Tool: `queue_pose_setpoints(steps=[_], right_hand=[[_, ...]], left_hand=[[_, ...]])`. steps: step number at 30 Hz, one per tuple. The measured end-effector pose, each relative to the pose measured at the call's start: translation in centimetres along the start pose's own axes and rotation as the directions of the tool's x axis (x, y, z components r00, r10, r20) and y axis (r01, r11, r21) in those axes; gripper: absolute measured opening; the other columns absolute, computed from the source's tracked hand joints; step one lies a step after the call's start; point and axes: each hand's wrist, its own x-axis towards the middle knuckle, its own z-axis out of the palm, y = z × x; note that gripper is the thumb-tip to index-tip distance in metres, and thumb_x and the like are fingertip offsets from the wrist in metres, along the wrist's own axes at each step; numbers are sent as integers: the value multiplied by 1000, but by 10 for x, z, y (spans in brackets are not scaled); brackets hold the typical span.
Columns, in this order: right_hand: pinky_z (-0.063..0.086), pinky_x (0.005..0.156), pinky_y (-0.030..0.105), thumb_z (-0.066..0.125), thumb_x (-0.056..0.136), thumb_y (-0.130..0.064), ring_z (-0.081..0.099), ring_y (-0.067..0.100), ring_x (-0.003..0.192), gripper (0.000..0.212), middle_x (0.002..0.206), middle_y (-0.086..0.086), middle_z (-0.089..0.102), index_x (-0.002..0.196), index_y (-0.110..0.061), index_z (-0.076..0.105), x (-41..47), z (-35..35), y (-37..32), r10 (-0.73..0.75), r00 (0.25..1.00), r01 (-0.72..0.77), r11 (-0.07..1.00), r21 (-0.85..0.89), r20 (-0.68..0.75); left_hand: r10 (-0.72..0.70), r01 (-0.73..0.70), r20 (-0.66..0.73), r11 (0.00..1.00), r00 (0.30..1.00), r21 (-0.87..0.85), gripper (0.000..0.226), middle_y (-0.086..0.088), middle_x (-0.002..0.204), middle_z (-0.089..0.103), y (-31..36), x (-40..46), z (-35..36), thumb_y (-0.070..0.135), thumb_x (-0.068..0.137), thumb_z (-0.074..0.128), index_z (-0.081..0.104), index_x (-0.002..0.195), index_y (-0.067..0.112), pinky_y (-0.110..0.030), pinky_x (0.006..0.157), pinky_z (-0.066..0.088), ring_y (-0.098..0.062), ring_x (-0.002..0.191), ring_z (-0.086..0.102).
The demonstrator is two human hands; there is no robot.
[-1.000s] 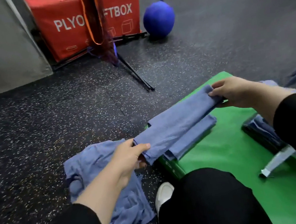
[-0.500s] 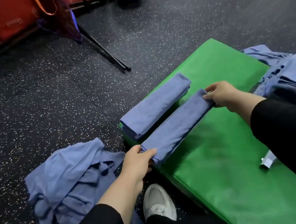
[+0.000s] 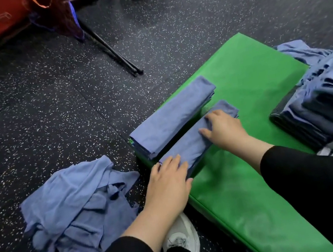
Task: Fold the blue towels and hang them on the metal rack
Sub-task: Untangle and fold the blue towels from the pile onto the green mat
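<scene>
both hands (image 3: 167, 180) (image 3: 224, 127) now flat, grip spread, on second of two folded towels (image 3: 188, 146) (image 3: 171, 118)

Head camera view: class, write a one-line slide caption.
Both hands, left and right, press a folded blue towel flat on the green mat.

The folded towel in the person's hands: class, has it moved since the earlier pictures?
Yes. The folded towel has come down onto the green mat, beside the stack of folded towels. Left hand and right hand now press it flat.
</scene>
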Motion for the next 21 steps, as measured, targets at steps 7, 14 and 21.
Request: queue_pose_setpoints(steps=[7,14,21], right_hand=[[52,85,48,63,94,-36,65,32,105,29,113,5,69,114,-15,70,-24,-20,-32,-222,946,263,951,159,-238],[48,81,33,61,98,-32,65,23,93,21,103,1,68,113,-18,68,-57,-85,-197,-670,742,657,718,228,-26],[50,92,34,58,96,-35,61,30,114,41,128,6,66,135,-22,59,-78,-58,-375,-655,563,794,598,-110,503]], left_hand=[[-85,85,8,991,996,-107,30,6,113,65,-21,-18,-44,41,102,43,64,112,22,-40,90,49,-21,108,60],[-311,311,8,950,950,-14,29,2,119,63,-133,-101,-112,36,105,44,63,118,18,-44,85,52,-24,114,58],[-555,546,58,829,830,122,26,-9,117,59,-240,-221,-152,32,103,47,62,113,14,-41,85,48,-33,113,58]])
